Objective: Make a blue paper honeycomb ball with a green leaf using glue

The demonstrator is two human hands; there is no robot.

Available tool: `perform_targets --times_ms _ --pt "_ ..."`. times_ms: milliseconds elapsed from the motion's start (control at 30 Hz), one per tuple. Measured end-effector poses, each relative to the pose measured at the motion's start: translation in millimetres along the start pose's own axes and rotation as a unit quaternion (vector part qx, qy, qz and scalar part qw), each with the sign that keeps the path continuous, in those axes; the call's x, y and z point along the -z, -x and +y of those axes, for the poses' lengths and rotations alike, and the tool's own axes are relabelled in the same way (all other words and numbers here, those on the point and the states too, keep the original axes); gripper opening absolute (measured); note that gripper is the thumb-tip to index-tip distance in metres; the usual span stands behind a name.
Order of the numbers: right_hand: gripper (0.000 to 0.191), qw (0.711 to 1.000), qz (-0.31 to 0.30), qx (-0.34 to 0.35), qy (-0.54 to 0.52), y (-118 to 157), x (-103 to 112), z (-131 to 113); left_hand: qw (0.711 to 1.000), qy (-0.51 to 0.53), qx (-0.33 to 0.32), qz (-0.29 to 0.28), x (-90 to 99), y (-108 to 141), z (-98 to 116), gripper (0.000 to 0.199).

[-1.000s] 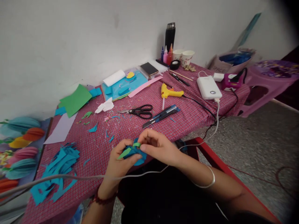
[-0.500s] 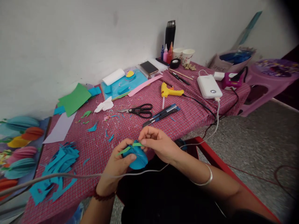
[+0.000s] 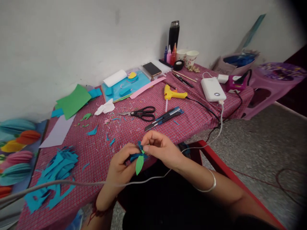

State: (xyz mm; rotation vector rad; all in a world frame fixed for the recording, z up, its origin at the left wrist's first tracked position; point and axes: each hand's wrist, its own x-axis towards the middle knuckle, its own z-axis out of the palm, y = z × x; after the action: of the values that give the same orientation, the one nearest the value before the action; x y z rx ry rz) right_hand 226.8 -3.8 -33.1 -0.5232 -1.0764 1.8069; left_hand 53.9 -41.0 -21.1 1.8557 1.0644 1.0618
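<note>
My left hand (image 3: pixel 122 163) is closed around a blue paper piece (image 3: pixel 136 156), mostly hidden by the fingers. From it a green paper leaf (image 3: pixel 139 165) hangs down, its pointed tip toward me. My right hand (image 3: pixel 158 147) pinches at the upper end of the green paper, thumb and forefinger pressed together; part of the blue paper shows just behind them. Both hands are close together in front of the table's near edge. Beyond them lie black-handled scissors (image 3: pixel 141 113) and a dark blue utility knife (image 3: pixel 164 118).
A yellow glue gun (image 3: pixel 174 93) lies on the checked tablecloth (image 3: pixel 96 166), near a white power bank (image 3: pixel 213 89). Blue paper scraps (image 3: pixel 57 166) are heaped at left, below green sheets (image 3: pixel 74 101). A white cable (image 3: pixel 96 183) crosses before my wrists. A black flask (image 3: pixel 173 35) stands behind.
The blue paper has been turned in my hands, so its round face no longer shows. One green leaf now hangs downward. The view has shifted slightly.
</note>
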Motion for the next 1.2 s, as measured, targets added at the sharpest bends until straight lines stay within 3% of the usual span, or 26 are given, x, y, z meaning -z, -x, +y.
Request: perform_targets --times_ms 267,400,533,633,700,867,967,1200 --pt "0.012 0.999 0.018 0.018 -0.023 -0.1 -0.1 4.6 0.995 -0.044 -0.076 0.037 -0.2 1.6 -7.5 0.016" --pt "0.012 1.000 0.015 0.003 -0.019 0.5 -0.2 4.1 0.994 -0.051 -0.090 0.043 -1.7 1.3 -9.4 0.017" --pt "0.012 1.000 -0.007 0.004 -0.030 1.6 0.7 4.3 0.985 -0.120 -0.101 0.072 -1.0 2.1 -7.9 0.016" --pt "0.012 0.999 -0.018 -0.002 -0.035 2.3 2.1 4.8 0.982 -0.152 -0.100 0.052 -0.2 2.0 -6.0 0.014" --pt "0.012 0.999 -0.017 -0.003 -0.039 2.5 2.7 5.4 0.983 -0.144 -0.105 0.046 -1.6 1.6 -6.2 0.016" --pt "0.011 0.999 -0.001 0.015 -0.036 2.4 1.8 5.4 0.990 -0.011 -0.075 0.117 -10.2 2.4 -9.5 0.034" --pt "0.011 0.999 0.002 0.027 -0.025 2.7 1.3 3.8 0.992 -0.020 -0.068 0.101 -10.9 3.0 -9.1 0.036" --pt "0.011 0.998 -0.007 0.033 -0.047 5.1 3.2 2.9 0.988 -0.054 -0.128 0.067 -4.7 2.2 -6.4 0.030"
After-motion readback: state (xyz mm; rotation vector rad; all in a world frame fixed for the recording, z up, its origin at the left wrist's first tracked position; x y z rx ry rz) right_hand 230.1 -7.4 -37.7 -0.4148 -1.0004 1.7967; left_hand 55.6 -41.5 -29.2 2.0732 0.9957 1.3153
